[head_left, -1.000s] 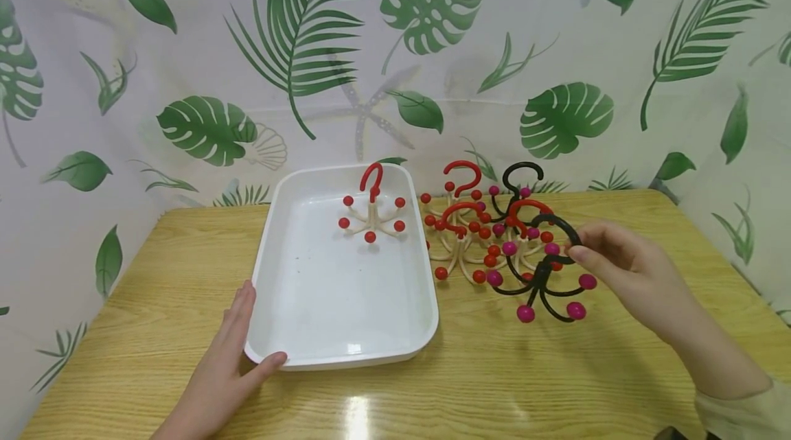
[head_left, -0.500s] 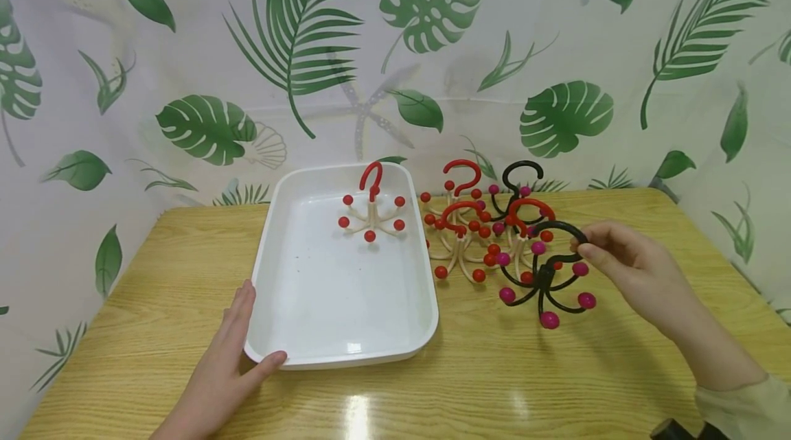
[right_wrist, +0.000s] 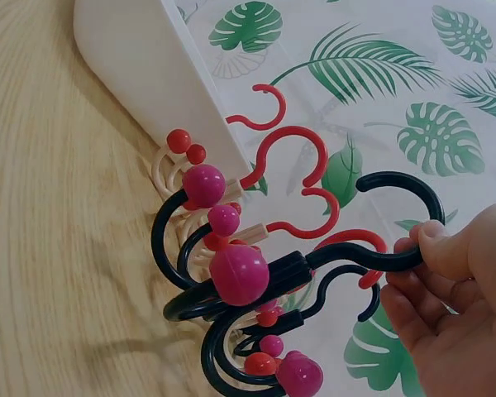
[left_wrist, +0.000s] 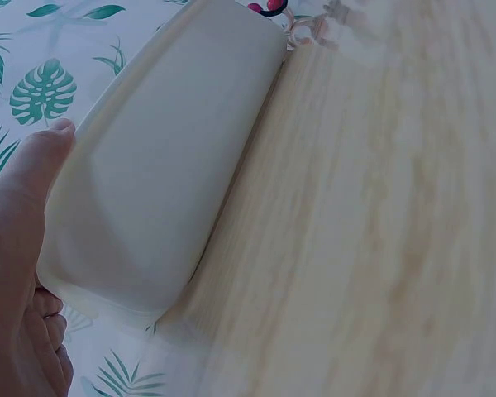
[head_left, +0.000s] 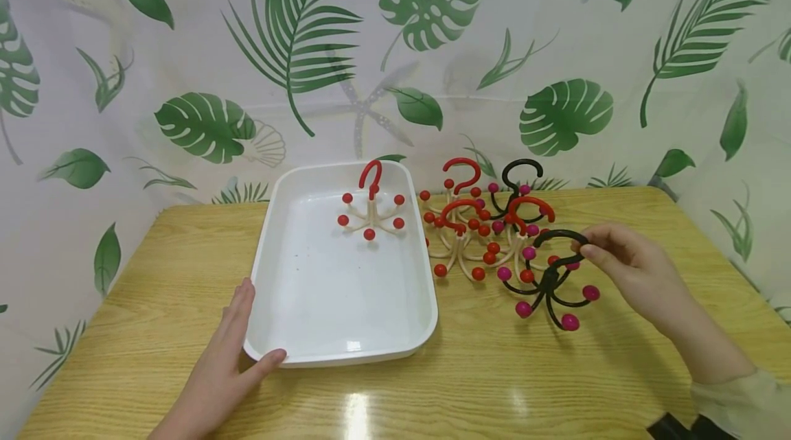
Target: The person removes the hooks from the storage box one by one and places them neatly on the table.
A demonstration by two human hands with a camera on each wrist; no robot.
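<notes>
My right hand [head_left: 636, 275] pinches the hook of a black rotating hook hanger [head_left: 550, 282], whose curved arms end in magenta balls. It hangs tilted above the table, right of a white tray [head_left: 340, 316]. In the right wrist view, thumb and forefinger of the right hand [right_wrist: 463, 289] meet on the black hook. My left hand [head_left: 228, 364] lies at the tray's near left corner, fingers straight along its side and thumb on the front rim. Inside the tray, toward the back right, stands a cream hanger [head_left: 371, 210] with red hook and balls.
Several more hangers crowd beside the tray's right side: cream-and-red ones [head_left: 460, 241] and a black one [head_left: 513, 203] behind, partly overlapping. They stand on a wooden table [head_left: 482, 385]. A leaf-patterned cloth [head_left: 469, 83] hangs just behind.
My right hand has shifted slightly right and down with the black hanger, whose arms have swung round. The left hand and the tray have stayed in place.
</notes>
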